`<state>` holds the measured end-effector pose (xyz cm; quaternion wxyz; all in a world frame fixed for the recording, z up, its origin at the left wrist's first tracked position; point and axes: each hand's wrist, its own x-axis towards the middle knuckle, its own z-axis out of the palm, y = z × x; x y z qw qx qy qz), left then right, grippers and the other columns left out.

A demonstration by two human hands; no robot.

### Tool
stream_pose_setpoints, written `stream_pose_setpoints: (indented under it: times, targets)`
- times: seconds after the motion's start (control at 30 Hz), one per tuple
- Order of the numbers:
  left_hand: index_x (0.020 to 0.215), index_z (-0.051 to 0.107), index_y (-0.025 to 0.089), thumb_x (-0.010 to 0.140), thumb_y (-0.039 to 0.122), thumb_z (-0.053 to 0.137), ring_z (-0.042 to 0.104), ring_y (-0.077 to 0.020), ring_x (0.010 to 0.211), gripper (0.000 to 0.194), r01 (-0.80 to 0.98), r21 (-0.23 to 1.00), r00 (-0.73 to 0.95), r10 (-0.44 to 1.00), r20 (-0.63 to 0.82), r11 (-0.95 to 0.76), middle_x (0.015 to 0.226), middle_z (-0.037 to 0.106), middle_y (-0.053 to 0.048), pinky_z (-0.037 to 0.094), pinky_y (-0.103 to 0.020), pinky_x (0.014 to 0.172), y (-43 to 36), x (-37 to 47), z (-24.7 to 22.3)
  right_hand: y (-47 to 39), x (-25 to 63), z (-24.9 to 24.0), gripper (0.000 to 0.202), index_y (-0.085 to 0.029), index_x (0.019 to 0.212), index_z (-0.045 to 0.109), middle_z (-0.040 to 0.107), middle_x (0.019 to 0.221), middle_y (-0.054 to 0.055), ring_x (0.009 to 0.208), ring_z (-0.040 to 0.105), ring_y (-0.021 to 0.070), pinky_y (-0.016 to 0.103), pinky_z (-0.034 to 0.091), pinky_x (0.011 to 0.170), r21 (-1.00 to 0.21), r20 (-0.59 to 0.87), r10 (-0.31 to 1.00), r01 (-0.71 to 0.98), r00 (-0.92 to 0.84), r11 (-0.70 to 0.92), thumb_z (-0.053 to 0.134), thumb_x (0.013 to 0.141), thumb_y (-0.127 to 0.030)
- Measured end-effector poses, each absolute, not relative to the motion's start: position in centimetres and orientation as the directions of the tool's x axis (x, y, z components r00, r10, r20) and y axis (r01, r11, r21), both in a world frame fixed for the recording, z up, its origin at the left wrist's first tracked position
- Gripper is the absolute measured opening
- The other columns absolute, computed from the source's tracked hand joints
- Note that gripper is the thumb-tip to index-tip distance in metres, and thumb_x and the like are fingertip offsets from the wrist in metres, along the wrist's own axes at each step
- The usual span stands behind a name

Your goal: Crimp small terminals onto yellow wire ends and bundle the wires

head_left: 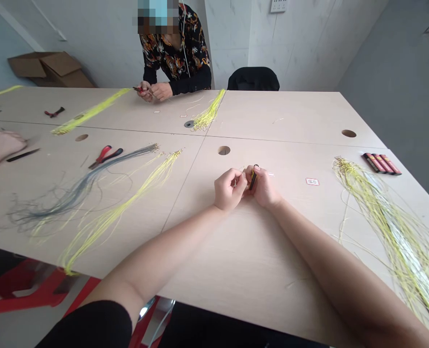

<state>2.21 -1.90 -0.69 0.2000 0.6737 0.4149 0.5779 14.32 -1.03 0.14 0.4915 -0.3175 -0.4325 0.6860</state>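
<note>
Now we rest both forearms on the table point(258, 251) with our hands together near its middle. Our right hand point(263, 186) is closed around a small dark tool point(253, 179), which stands nearly upright between thumb and fingers, its hooked top showing just above the knuckles. Our left hand point(229, 188) is curled into a loose fist, its fingertips pinched against the right hand; whatever it pinches is too thin for us to make out. Just beyond the hands lies a cable hole point(224, 150), and a little right of them a small red-edged label point(312, 181).

Along the right side a long bundle of yellow wires point(384, 217) runs from far to near, with red sticks point(381, 163) lying side by side just beyond its far end. To the left another yellow bundle point(127, 203) slants across the neighbouring tabletop, and beside it a grey bundle point(80, 186). Red-handled pliers point(104, 155) lie at the grey bundle's far end.

At the far side a person in a patterned top point(174, 48) sits with both hands point(152, 91) together on the table, holding something small. More yellow wires point(207, 113) lie to that person's right in the scene. Another person's hand point(4, 144) lies at the left edge. A black chair point(253, 79) stands behind the far edge, and a cardboard box point(49, 67) sits against the wall at far left.
</note>
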Motion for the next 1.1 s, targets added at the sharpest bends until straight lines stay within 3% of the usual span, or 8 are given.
stream_pose_setpoints:
  times: [0.17,0.37,0.5,0.63,0.9,1.1]
  targets:
    - [0.065,0.052,0.019,0.09,0.036,0.054,0.046,-0.0075,0.048,0.03,0.344,0.726,-0.038,0.764,0.644,-0.595,0.053,0.054,0.004,0.037,-0.021,0.048,-1.8,2.2,-0.4,-0.9,14.5,0.4,0.039,-0.02,0.06,0.038,0.034,0.053,-0.005,0.042,0.027,0.0061,0.019,0.019,0.039,-0.888,-0.073,0.942,-0.408,-0.329,-0.211,0.054,0.072,-0.054]
    - [0.068,0.051,0.02,0.092,0.035,0.052,0.052,-0.0081,0.048,0.028,0.248,0.786,0.0,0.811,0.584,-0.566,0.055,0.061,0.003,0.042,-0.021,0.05,-1.8,2.3,-0.7,-1.1,14.0,0.3,0.043,-0.02,0.049,0.039,0.036,0.045,-0.003,0.04,0.025,0.0062,0.022,0.02,0.04,-0.88,-0.111,0.928,-0.4,-0.356,-0.258,0.051,0.07,-0.055]
    - [0.069,0.052,0.02,0.091,0.037,0.054,0.052,-0.0084,0.048,0.029,0.272,0.79,-0.022,0.817,0.576,-0.55,0.056,0.062,0.003,0.042,-0.022,0.049,-1.9,2.3,-0.9,-1.3,13.7,0.0,0.045,-0.021,0.049,0.035,0.032,0.044,-0.004,0.04,0.026,0.0063,0.022,0.022,0.04,-0.894,-0.076,0.932,-0.39,-0.355,-0.221,0.054,0.072,-0.054]
    - [0.069,0.054,0.02,0.091,0.041,0.054,0.051,-0.0087,0.047,0.03,0.284,0.79,-0.029,0.818,0.574,-0.544,0.055,0.061,0.003,0.042,-0.023,0.048,-2.0,2.4,-0.9,-1.4,13.7,0.0,0.044,-0.022,0.051,0.035,0.037,0.043,-0.002,0.039,0.033,0.0086,0.023,0.023,0.038,-0.919,-0.08,0.926,-0.333,-0.369,-0.212,0.053,0.074,-0.055]
    - [0.066,0.052,0.019,0.09,0.035,0.055,0.049,-0.0083,0.049,0.028,0.334,0.735,-0.043,0.769,0.638,-0.591,0.055,0.056,0.003,0.039,-0.022,0.05,-1.8,2.3,-0.6,-1.3,13.8,0.6,0.038,-0.023,0.047,0.031,0.024,0.035,-0.005,0.034,0.017,0.0062,0.024,0.015,0.037,-0.899,-0.139,0.902,-0.33,-0.41,-0.289,0.044,0.074,-0.045]
    - [0.066,0.051,0.019,0.088,0.031,0.054,0.048,-0.0081,0.05,0.026,0.359,0.73,-0.053,0.769,0.638,-0.581,0.055,0.055,0.003,0.039,-0.022,0.05,-1.8,2.3,-0.6,-1.2,13.5,0.5,0.036,-0.023,0.046,0.029,0.021,0.036,-0.006,0.035,0.016,0.0065,0.024,0.012,0.038,-0.885,-0.183,0.912,-0.342,-0.367,-0.315,0.045,0.072,-0.042]
